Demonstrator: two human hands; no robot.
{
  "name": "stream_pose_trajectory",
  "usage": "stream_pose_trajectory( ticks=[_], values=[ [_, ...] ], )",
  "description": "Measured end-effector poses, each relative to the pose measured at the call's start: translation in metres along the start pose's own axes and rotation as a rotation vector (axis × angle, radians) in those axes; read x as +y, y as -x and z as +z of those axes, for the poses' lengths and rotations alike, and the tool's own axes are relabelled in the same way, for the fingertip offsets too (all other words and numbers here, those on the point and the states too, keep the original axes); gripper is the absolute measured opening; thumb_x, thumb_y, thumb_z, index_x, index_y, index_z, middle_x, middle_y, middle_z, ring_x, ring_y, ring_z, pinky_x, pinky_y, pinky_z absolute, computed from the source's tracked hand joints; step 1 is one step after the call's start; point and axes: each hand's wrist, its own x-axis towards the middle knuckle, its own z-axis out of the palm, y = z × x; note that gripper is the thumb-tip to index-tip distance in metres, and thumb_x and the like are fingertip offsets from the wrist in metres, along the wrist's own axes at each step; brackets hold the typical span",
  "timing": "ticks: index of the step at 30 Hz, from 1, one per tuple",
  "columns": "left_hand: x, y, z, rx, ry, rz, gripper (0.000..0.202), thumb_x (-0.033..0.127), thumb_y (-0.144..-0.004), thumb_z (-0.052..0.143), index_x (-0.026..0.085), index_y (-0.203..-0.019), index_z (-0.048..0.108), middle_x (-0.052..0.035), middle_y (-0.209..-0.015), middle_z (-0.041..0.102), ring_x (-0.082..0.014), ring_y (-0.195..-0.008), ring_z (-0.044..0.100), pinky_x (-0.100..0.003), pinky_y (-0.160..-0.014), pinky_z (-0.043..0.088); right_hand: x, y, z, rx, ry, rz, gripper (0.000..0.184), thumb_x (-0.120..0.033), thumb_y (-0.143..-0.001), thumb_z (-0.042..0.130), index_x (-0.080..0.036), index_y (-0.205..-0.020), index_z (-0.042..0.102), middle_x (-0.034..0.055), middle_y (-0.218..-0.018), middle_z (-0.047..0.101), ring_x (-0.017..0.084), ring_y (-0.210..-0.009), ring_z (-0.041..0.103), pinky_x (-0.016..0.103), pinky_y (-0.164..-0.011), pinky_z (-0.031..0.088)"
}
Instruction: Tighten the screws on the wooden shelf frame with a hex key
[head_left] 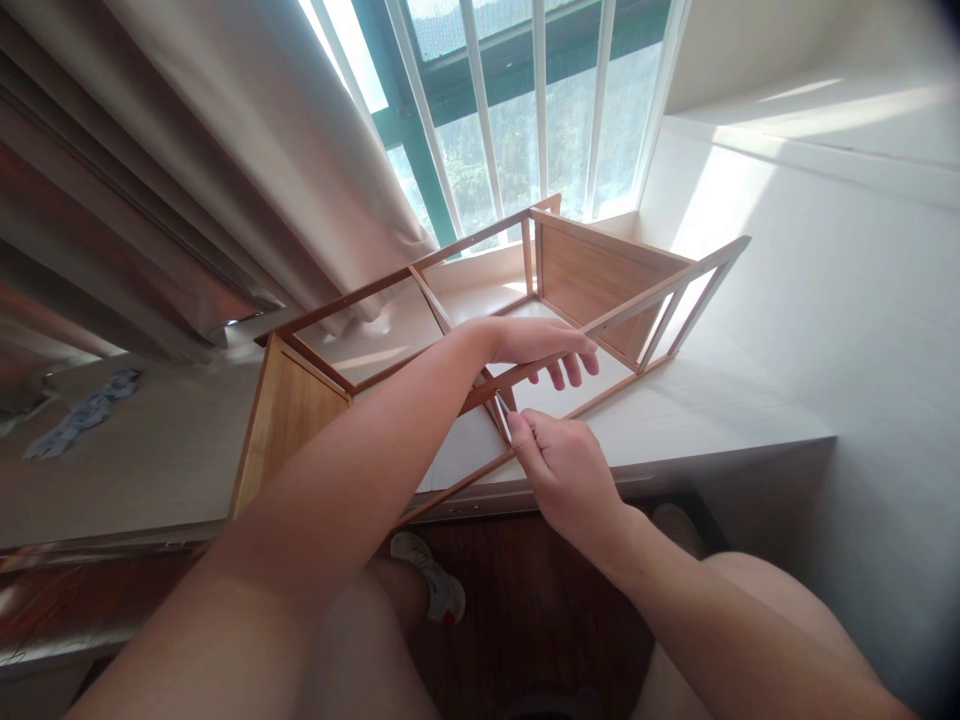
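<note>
A wooden shelf frame (592, 275) of thin bars and two flat end panels lies on its side on a white window ledge (720, 400). My left hand (544, 345) reaches across and curls its fingers over a long diagonal bar of the frame. Just below it, my right hand (562, 470) pinches a short cross bar near the frame's middle, where it meets the lower rail. One end panel (289, 425) hangs over the ledge's front edge at the left.
A beige curtain (247, 150) hangs at the left of the barred window (525, 110). A white wall (862, 330) closes the right side. A blue cloth (82, 415) lies on the surface far left. My knees and a shoe (431, 580) show above dark wood floor.
</note>
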Motion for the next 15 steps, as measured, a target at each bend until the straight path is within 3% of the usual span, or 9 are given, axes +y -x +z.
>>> stream_pose_trajectory(
  ticks=[15],
  values=[
    [0.0016,0.0012,0.0010,-0.004,-0.033,-0.013,0.059,0.063,-0.088,0.039,0.021,-0.121,0.064,-0.0096,-0.130,0.066,-0.0239,-0.111,0.062,-0.037,-0.089,0.052,0.0033,-0.0024,-0.0050,0.005,0.185,-0.045,0.038,-0.036,-0.102,0.035,-0.021,-0.067,0.039,-0.0012,-0.056,0.045,0.014,-0.055,0.037,0.028,-0.058,0.019]
  ],
)
